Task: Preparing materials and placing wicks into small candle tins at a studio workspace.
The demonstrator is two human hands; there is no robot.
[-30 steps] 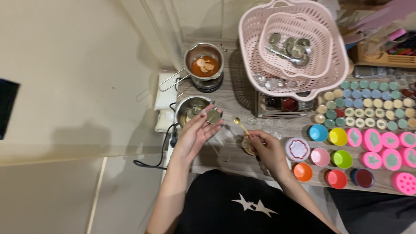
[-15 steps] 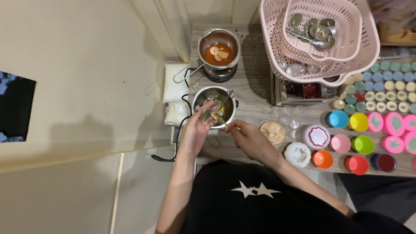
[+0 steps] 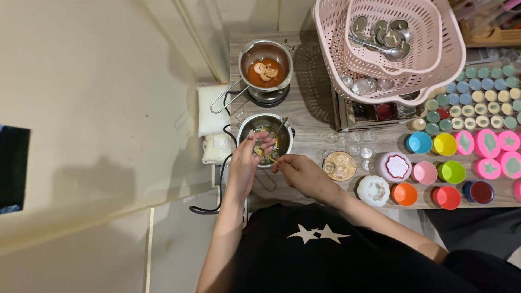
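- A small piece (image 3: 259, 147) is pinched by the left hand (image 3: 248, 160) over the near metal pot (image 3: 265, 139).
- A thin gold tool (image 3: 267, 157) is gripped by the right hand (image 3: 304, 172) at the pot's rim.

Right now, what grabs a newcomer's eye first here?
Both hands meet over the small steel pot at the table's near left: the left hand holds a small piece over it, and the right hand works a thin tool. Behind it, a second pot holds orange liquid. Stacked pink baskets and rows of bright silicone cups fill the right.
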